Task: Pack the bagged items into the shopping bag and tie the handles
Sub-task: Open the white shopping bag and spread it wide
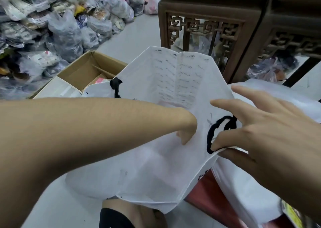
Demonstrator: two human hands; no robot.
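One white shopping bag [156,167] stands open over the floor between one cardboard box [83,71] and one white plastic sack [257,189]; two black cord handles counted, far handle [115,87] and near handle [219,132]. Left grip [186,132] is inside the bag, seen only dimly through its wall, so I cannot tell how its fingers lie. Right grip [260,137] pinches the bag's rim between thumb and forefinger beside the near handle, other fingers spread; heap of bagged items [52,19] lies beyond the box, two carved wooden stands [208,19] behind the bag.
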